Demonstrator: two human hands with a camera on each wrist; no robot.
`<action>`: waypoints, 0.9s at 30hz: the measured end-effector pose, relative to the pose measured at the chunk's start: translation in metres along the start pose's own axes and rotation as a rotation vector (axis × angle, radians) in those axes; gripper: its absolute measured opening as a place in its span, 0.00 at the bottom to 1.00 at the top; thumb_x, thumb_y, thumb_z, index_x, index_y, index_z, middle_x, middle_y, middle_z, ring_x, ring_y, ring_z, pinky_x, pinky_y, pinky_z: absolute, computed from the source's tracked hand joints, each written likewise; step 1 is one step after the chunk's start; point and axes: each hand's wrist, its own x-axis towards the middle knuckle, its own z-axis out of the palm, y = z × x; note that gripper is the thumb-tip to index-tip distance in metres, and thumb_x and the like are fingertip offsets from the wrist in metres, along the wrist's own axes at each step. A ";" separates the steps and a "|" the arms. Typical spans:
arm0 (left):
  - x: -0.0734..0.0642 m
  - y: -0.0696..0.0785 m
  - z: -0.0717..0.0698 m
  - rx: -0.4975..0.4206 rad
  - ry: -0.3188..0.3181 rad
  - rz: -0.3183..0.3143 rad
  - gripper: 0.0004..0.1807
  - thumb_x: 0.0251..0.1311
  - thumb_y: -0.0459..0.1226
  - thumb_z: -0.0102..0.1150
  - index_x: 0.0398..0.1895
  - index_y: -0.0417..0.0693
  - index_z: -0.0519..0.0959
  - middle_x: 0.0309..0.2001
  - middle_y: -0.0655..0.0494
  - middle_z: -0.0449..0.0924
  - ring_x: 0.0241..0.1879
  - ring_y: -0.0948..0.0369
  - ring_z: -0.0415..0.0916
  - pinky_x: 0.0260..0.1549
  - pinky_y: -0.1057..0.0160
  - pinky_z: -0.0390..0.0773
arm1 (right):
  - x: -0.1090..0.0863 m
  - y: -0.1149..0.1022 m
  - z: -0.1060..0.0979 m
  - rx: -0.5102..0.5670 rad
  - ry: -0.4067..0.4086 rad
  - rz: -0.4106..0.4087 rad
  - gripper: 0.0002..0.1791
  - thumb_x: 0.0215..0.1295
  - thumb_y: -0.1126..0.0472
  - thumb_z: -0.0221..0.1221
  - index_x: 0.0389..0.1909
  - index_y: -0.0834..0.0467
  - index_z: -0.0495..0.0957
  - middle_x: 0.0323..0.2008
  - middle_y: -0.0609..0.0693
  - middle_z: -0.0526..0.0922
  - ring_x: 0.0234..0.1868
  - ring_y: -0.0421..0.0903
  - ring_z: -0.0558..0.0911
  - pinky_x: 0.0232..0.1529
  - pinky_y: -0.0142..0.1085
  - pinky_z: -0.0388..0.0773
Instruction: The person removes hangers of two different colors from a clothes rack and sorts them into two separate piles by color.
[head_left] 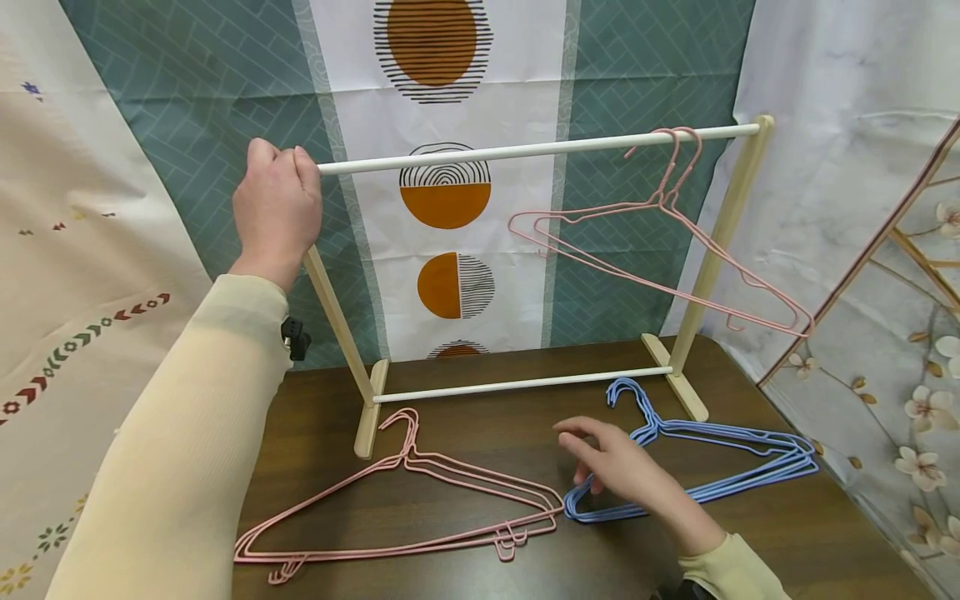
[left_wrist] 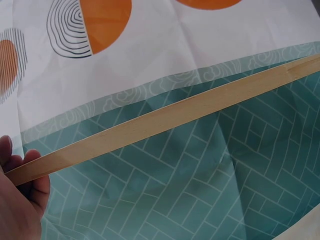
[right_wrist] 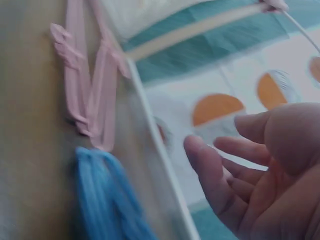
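Observation:
My left hand [head_left: 277, 204] grips the top left corner of a wooden garment rack, where the white rail [head_left: 480, 155] meets the left post [head_left: 337, 325]. In the left wrist view its fingers curl round the end of that post [left_wrist: 150, 125]. Two pink hangers [head_left: 660, 200] hang from the rail near its right end. My right hand [head_left: 618, 462] is above the table with loosely bent fingers and holds nothing. Below and beside it lie several blue hangers [head_left: 738, 433] in a stack. To its left lie several pink hangers [head_left: 405, 467], their hooks pointing toward the rack.
The rack stands on a dark wooden table [head_left: 330, 483], its feet joined by a low white bar [head_left: 525, 384]. A patterned green and white curtain [head_left: 517, 292] hangs right behind it. A floral cloth [head_left: 862, 367] borders the right side.

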 end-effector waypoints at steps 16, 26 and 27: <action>-0.002 0.000 0.001 -0.007 -0.006 -0.008 0.40 0.89 0.50 0.22 0.49 0.27 0.81 0.53 0.37 0.67 0.30 0.43 0.68 0.31 0.48 0.69 | -0.017 -0.003 -0.102 0.149 0.587 -0.163 0.25 0.90 0.53 0.53 0.78 0.60 0.72 0.50 0.39 0.84 0.41 0.38 0.87 0.33 0.35 0.88; -0.002 0.001 0.000 -0.006 -0.007 -0.022 0.39 0.89 0.51 0.22 0.50 0.28 0.80 0.53 0.37 0.67 0.30 0.43 0.68 0.31 0.49 0.68 | -0.034 0.004 -0.144 0.460 0.837 -0.274 0.20 0.86 0.57 0.59 0.71 0.59 0.79 0.50 0.49 0.84 0.38 0.39 0.89 0.30 0.28 0.85; -0.002 0.002 0.000 -0.004 -0.006 -0.021 0.39 0.89 0.51 0.22 0.50 0.28 0.80 0.53 0.37 0.66 0.30 0.43 0.68 0.31 0.49 0.68 | -0.036 0.003 -0.147 0.501 0.879 -0.287 0.19 0.85 0.58 0.60 0.69 0.61 0.80 0.49 0.50 0.84 0.36 0.40 0.89 0.28 0.28 0.85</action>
